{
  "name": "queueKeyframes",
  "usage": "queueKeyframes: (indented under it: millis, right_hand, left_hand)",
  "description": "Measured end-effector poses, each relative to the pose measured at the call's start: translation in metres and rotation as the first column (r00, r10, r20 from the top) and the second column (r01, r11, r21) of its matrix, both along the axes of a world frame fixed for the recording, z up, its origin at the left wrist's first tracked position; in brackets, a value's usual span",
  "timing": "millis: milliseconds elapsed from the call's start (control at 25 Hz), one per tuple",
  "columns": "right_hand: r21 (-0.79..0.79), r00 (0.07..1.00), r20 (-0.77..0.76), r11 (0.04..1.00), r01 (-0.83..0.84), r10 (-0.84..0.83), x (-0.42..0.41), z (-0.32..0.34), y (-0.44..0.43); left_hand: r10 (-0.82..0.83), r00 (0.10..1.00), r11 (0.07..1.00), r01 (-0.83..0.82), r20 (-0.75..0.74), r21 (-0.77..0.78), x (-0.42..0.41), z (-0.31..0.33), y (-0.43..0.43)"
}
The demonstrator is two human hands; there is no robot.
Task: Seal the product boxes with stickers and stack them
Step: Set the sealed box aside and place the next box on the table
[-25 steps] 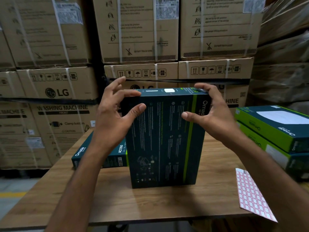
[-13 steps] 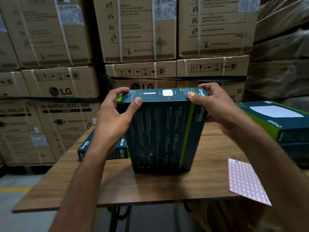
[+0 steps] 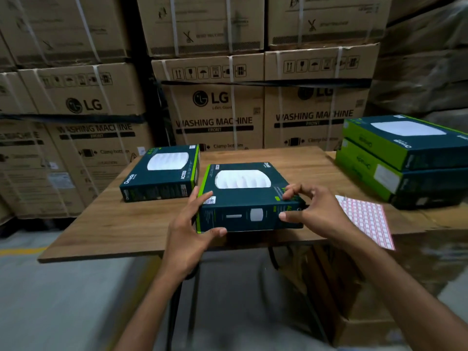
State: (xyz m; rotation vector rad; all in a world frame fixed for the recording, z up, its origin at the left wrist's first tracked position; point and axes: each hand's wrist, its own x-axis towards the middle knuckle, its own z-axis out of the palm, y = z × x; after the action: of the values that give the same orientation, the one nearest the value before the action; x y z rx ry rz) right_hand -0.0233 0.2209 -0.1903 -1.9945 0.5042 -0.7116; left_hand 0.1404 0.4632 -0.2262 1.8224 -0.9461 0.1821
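product box (image 3: 243,196) lies flat between the hands, near face toward them; left hand (image 3: 188,231) and right hand (image 3: 314,211) clasp its near corners; sticker sheet (image 3: 364,219) just beside the right hand.

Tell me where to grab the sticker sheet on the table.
Pinch the sticker sheet at its near corner, coming from the front edge of the table with the right hand. The sheet lies flat, so its middle offers no purchase, but that corner appears to overhang the edge, leaving room for a finger underneath.
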Motion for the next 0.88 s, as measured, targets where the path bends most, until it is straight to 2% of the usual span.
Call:
queueKeyframes:
  millis: [160, 320, 440, 560, 880]
  right_hand:
    - [0.034, 0.992, -0.112, 0.998, -0.047, 0.051, 0.010, -0.017, 0.003]
    - [-0.086, 0.983, -0.174, 0.995, 0.043, -0.057, 0.036, -0.019, -0.002]
    - [0.026, 0.964, -0.241, 0.992, 0.127, -0.117, 0.063, -0.017, -0.015]
    - [0.202, 0.956, -0.289, 0.973, 0.116, -0.054, 0.085, -0.018, -0.027]
    - [0.327, 0.956, -0.287, 0.933, 0.154, -0.057, 0.091, -0.017, -0.037]
  left_hand:
    - [0.035, 0.998, 0.989, -0.041, 0.046, 0.139, 0.014, -0.018, 0.003]
    - [0.100, 0.994, 0.988, -0.093, -0.051, 0.126, 0.022, -0.012, -0.005]
    - [0.105, 0.960, 0.990, -0.076, -0.261, 0.120, 0.031, 0.005, -0.020]
    - [0.088, 0.841, 0.993, -0.031, -0.534, 0.115, 0.037, 0.022, -0.040]
    - [0.085, 0.797, 0.996, -0.051, -0.598, 0.074, 0.058, 0.013, -0.055]
